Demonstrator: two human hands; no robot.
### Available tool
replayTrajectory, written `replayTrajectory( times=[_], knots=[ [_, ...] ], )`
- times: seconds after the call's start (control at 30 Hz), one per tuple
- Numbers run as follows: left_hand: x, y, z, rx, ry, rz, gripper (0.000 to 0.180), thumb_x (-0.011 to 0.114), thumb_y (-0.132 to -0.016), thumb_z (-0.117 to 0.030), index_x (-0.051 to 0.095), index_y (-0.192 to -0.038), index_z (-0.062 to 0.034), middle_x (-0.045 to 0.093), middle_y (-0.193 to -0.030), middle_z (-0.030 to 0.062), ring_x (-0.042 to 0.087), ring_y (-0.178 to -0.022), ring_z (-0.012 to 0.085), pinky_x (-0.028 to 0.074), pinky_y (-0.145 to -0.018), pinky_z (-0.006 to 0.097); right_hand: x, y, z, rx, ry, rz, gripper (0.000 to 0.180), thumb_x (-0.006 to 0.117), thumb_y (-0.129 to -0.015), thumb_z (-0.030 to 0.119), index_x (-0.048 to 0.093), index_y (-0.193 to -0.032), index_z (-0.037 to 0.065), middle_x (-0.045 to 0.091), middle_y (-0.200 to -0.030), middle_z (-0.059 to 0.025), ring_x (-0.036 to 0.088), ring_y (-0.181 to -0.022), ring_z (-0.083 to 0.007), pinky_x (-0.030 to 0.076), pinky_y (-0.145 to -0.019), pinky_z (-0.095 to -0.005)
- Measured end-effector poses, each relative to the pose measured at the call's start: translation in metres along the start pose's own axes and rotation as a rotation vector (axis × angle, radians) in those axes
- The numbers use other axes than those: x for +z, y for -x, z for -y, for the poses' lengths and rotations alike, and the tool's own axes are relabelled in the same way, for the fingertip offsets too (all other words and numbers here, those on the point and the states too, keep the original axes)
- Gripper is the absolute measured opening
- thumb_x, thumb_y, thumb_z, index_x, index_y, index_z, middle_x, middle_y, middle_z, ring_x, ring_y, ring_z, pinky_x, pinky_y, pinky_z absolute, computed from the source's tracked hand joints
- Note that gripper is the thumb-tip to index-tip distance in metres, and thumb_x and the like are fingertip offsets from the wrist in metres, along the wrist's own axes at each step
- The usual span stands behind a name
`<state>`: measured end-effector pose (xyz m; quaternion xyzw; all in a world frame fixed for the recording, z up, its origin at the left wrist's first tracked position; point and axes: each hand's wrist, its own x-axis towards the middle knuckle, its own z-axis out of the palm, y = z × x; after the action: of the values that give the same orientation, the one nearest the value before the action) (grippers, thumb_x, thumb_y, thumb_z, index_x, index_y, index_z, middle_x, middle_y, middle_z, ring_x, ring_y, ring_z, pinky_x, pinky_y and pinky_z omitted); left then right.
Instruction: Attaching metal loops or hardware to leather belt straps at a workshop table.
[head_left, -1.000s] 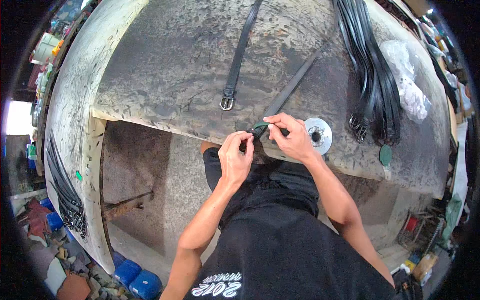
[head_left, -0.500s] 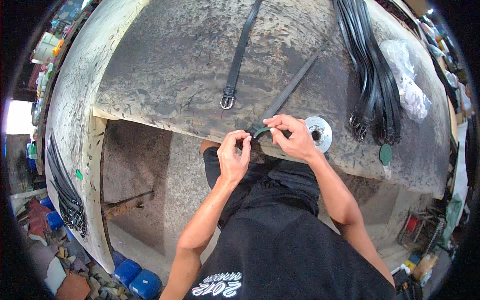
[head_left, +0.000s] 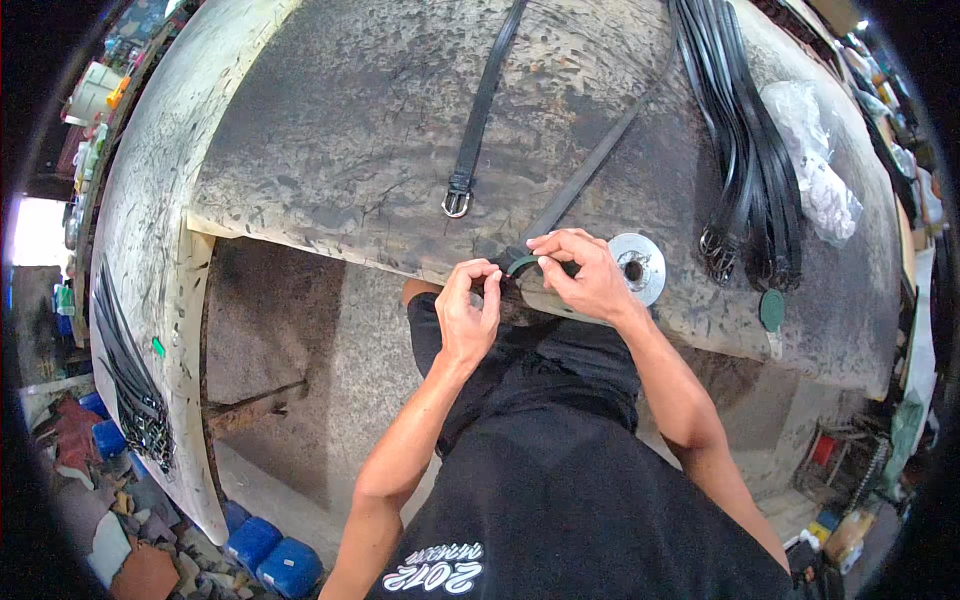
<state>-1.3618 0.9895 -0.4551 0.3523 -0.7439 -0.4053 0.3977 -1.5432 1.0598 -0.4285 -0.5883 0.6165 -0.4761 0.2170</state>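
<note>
Left of the silver disc (head_left: 652, 262), the left hand (head_left: 470, 312) has its thumb and fingertips nearly together at the near end of the flat dark belt (head_left: 578, 187); the contact is too small to tell whether it has hold of it. The right hand (head_left: 583, 272), just beside the disc, has its thumb and finger closed on a curved green strip (head_left: 522, 264). Steady work here probably calls for keeping the belt end still and the strip lightly bent, with both wrists low.

Left of the disc, the near edge of the table (head_left: 330, 165) runs just under the fingers, so small pieces could drop off. Right of the disc, the bundle of belts (head_left: 727, 130) and green round piece (head_left: 770, 310) limit sideways travel; the buckled belt (head_left: 472, 150), farther left, leaves more room.
</note>
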Motion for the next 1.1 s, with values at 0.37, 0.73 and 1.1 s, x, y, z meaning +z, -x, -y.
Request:
replayTrajectory(
  times=[0.37, 0.73, 1.1],
  knots=[
    [-0.007, -0.019, -0.020, -0.160, -0.220, 0.105, 0.014, 0.065, -0.087, -0.007, 0.065, -0.097, 0.0030, 0.059, -0.080, 0.0109, 0.057, -0.063, 0.0203, 0.046, -0.060, 0.033, 0.002, -0.003, 0.018, 0.359, -0.233, -0.155, 0.005, 0.056, -0.092, 0.002, 0.059, -0.093, -0.002, 0.066, -0.067, -0.0044, 0.061, -0.060, -0.0087, 0.045, -0.056, -0.0254],
    [-0.012, -0.015, -0.009, -0.232, -0.089, 0.034, 0.012, 0.065, -0.089, -0.008, 0.064, -0.088, 0.0031, 0.063, -0.078, 0.0084, 0.060, -0.065, 0.0134, 0.049, -0.062, 0.028, 0.019, 0.006, 0.000, 0.210, -0.018, -0.107, 0.013, 0.062, -0.087, 0.006, 0.064, -0.098, 0.001, 0.071, -0.077, -0.0075, 0.067, -0.076, -0.0200, 0.048, -0.074, -0.0325],
    [-0.013, -0.010, -0.008, -0.227, -0.059, 0.040, 0.012, 0.064, -0.089, -0.008, 0.064, -0.088, 0.0038, 0.062, -0.079, 0.0078, 0.060, -0.068, 0.0130, 0.048, -0.065, 0.027, 0.018, 0.003, 0.006, 0.090, 0.122, -0.075, 0.012, 0.063, -0.084, 0.012, 0.064, -0.094, 0.005, 0.072, -0.074, -0.0049, 0.066, -0.089, -0.0248, 0.041, -0.093, -0.0393]
  ],
)
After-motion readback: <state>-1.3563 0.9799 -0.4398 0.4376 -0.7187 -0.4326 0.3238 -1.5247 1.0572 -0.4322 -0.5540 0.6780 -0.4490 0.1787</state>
